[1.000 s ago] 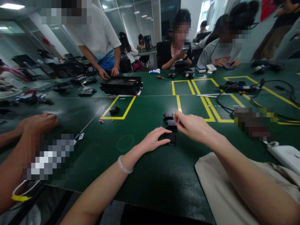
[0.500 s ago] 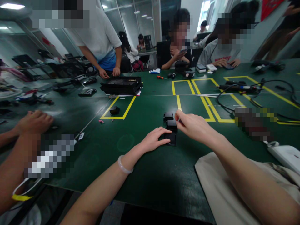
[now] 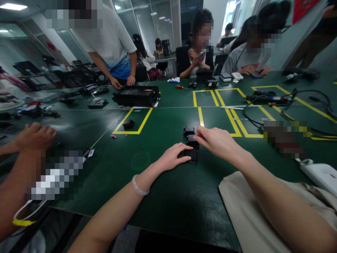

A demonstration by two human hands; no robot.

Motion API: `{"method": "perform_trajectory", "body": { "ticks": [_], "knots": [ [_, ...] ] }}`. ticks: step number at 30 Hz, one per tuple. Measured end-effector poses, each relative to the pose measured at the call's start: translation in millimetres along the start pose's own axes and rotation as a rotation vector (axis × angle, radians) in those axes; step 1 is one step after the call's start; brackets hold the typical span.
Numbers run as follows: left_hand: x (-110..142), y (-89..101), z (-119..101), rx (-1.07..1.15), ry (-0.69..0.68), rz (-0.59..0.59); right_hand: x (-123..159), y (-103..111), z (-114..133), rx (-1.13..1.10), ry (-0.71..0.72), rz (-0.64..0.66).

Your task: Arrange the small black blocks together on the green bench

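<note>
Three small black box-like parts stand in a row on the green table. The nearest is a flat black square piece point(image 3: 193, 154); my left hand point(image 3: 172, 156) steadies it from the left, its thumb and fingers along the piece's edges. Just beyond it lies the middle black block point(image 3: 193, 140), and the far black block point(image 3: 189, 130) sits slightly left of that. My right hand point(image 3: 210, 137) is closed in a pinch at the middle block's right edge. Whatever is between its fingertips is hidden or too small to name.
Yellow tape outlines point(image 3: 139, 133) mark the green table point(image 3: 158, 196). A black part point(image 3: 128, 123) lies inside one. A large black case point(image 3: 137, 95) stands farther back, near another person. Cables point(image 3: 279, 102) and beige cloth point(image 3: 244, 203) are at right; a co-worker's hands point(image 3: 37, 135) rest at left.
My right hand has dipped slightly toward the middle block, with its fingertips lower. My left hand and the black parts stay put.
</note>
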State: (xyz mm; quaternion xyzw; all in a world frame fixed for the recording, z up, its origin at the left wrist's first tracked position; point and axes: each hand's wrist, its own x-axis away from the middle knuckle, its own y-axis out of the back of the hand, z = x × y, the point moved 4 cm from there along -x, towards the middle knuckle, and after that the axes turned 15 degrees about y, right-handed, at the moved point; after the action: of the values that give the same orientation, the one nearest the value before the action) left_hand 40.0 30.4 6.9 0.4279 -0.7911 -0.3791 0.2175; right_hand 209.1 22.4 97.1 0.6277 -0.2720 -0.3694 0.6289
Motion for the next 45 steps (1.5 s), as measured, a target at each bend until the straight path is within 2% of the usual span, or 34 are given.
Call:
{"method": "perform_trajectory", "body": {
  "ticks": [8,14,21,25,31,36,42,45],
  "knots": [
    [-0.1,0.3,-0.8,-0.006,-0.013,-0.009,0.7,0.3,1.3,-0.047,0.042,-0.021],
    [-0.1,0.7,0.0,-0.006,-0.012,-0.009,-1.4,-1.6,1.7,0.006,0.033,0.001],
    [0.4,2.0,0.2,-0.008,-0.005,-0.012,-1.5,-0.6,3.9,-0.083,0.078,-0.030],
    [0.9,1.5,0.2,-0.006,-0.007,-0.009,-3.2,0.5,7.4,-0.039,0.097,-0.011],
    [1.5,3.5,-1.5,-0.006,-0.001,0.000,-1.8,1.6,1.3,-0.013,0.064,0.000],
    [0.3,2.3,-1.9,-0.001,-0.002,-0.002,1.3,2.5,-0.9,-0.029,0.096,0.038],
    [-0.9,1.2,-3.2,-0.002,-0.011,0.000,0.7,5.1,-0.1,0.028,0.017,0.031],
    [-0.7,1.8,-3.7,-0.001,-0.007,0.000,0.8,4.7,-0.5,0.019,0.025,0.035]
  ]
}}
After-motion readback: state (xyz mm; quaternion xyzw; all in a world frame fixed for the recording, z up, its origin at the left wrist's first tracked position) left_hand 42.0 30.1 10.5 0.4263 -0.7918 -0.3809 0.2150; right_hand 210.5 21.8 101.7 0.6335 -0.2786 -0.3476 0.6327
